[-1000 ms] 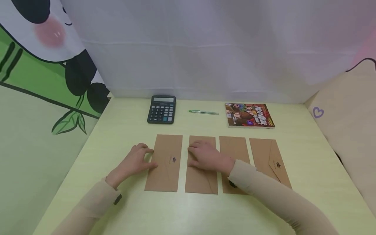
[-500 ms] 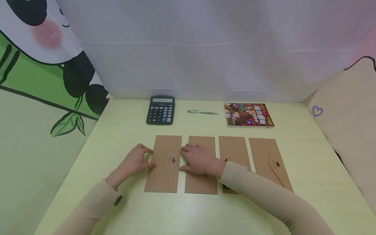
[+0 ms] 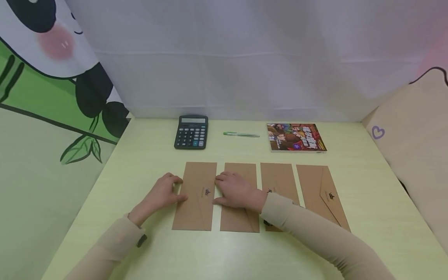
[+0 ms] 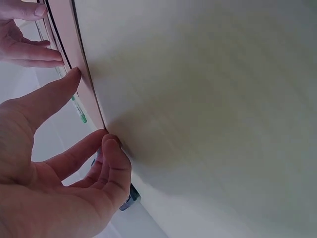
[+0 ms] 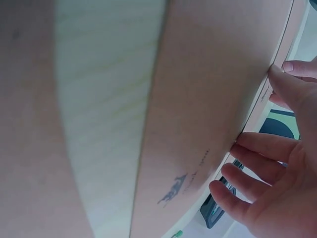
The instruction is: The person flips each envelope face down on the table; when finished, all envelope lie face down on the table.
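Brown paper envelopes lie in a row on the table. My left hand (image 3: pixel 161 193) rests at the left edge of the leftmost envelope (image 3: pixel 196 175), thumb and fingertips touching that edge. In the left wrist view its thumb and fingers are spread apart along the envelope edge (image 4: pixel 89 101). My right hand (image 3: pixel 236 191) lies over the second envelope (image 3: pixel 239 222), covering part of it, with fingertips at the gap beside the leftmost one. The right wrist view has its fingers (image 5: pixel 267 148) extended along an envelope's edge. The third envelope (image 3: pixel 276 175) is partly hidden by the right sleeve.
A rightmost envelope (image 3: pixel 311 181) shows its pointed flap and crown print. Behind the row lie a black calculator (image 3: pixel 191 132), a green pen (image 3: pixel 241 134) and a colourful book (image 3: pixel 296 137). A white cloth (image 3: pixel 245 77) hangs at the table's back edge.
My right hand has shifted left, from the second envelope's left part to the gap beside the leftmost envelope. My left hand has stayed at its edge. The envelopes look unmoved.
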Demonstrator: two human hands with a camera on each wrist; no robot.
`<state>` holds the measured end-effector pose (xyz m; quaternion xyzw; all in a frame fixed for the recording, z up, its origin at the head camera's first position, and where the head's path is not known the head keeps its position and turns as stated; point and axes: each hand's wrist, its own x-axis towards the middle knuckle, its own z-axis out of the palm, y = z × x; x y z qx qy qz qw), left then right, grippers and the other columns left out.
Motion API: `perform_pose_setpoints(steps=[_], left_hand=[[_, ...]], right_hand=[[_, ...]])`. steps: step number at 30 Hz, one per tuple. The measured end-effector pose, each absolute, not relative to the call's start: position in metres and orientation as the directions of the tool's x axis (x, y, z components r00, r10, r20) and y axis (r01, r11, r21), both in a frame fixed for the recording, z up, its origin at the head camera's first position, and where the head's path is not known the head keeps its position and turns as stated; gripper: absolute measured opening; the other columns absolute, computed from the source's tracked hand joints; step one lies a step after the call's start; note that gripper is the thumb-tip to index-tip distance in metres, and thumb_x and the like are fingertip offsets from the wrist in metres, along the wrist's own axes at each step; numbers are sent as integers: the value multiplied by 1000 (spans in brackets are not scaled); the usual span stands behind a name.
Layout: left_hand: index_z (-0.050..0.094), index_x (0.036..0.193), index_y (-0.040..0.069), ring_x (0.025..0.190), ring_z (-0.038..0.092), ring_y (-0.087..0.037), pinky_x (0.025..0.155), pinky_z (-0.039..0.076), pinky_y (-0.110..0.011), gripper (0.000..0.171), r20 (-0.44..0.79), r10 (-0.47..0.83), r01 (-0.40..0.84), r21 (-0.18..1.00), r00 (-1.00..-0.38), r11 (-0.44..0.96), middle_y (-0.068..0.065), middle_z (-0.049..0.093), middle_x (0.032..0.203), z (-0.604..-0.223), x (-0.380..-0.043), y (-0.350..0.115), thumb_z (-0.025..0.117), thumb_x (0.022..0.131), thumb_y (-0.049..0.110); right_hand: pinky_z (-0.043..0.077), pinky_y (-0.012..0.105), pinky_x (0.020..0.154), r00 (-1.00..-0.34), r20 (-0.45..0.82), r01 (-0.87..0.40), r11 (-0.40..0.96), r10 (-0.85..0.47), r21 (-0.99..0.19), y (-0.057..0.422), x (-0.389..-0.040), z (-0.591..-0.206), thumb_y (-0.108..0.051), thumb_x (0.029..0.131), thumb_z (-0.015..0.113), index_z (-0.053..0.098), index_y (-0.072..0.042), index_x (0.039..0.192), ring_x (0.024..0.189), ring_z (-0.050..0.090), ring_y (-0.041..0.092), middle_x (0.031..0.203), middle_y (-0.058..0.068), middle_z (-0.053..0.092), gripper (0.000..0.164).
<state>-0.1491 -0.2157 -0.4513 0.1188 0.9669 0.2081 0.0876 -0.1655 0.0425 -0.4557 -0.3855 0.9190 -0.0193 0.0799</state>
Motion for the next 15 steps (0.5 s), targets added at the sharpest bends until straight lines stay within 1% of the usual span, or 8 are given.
perform_pose_setpoints(steps=[4, 7, 10, 13, 15], left_hand=[[62, 113, -7, 79, 50, -22, 66, 46, -33, 58, -137, 246, 163, 442, -959, 882, -12, 54, 96, -452, -149, -215, 85, 72, 27], [62, 114, -6, 78, 50, -21, 64, 46, -31, 57, -162, 219, 120, 470, -962, 874, -11, 54, 94, -451, -151, -214, 85, 71, 25], [62, 114, -6, 81, 51, -23, 67, 47, -33, 56, -201, 183, 62, 494, -962, 867, -11, 56, 95, -450, -155, -213, 85, 72, 24], [62, 113, -6, 85, 51, -24, 72, 47, -36, 54, -247, 141, 0, 496, -959, 868, -11, 58, 97, -450, -159, -212, 84, 73, 24], [61, 110, -6, 86, 51, -25, 73, 47, -36, 52, -276, 111, -42, 494, -955, 869, -11, 58, 97, -450, -162, -211, 83, 74, 24]], right_hand=[[34, 40, 103, -700, -144, -693, 714, -699, -100, 41, -164, -455, -60, 87, 58, 55, -6, 133, 127, 42, 24, 136, 7, 51, 71], [34, 40, 103, -709, -149, -682, 724, -690, -109, 41, -164, -454, -60, 86, 59, 55, -6, 133, 126, 42, 24, 136, 7, 51, 71], [34, 40, 103, -715, -151, -673, 730, -683, -118, 40, -164, -453, -60, 85, 60, 56, -7, 133, 126, 43, 24, 136, 6, 51, 71], [35, 40, 103, -717, -149, -671, 732, -681, -120, 40, -165, -454, -60, 85, 60, 56, -7, 132, 125, 44, 23, 135, 6, 52, 71], [35, 40, 102, -715, -146, -674, 729, -684, -118, 40, -165, -455, -60, 85, 59, 56, -7, 132, 124, 44, 23, 134, 6, 52, 70]])
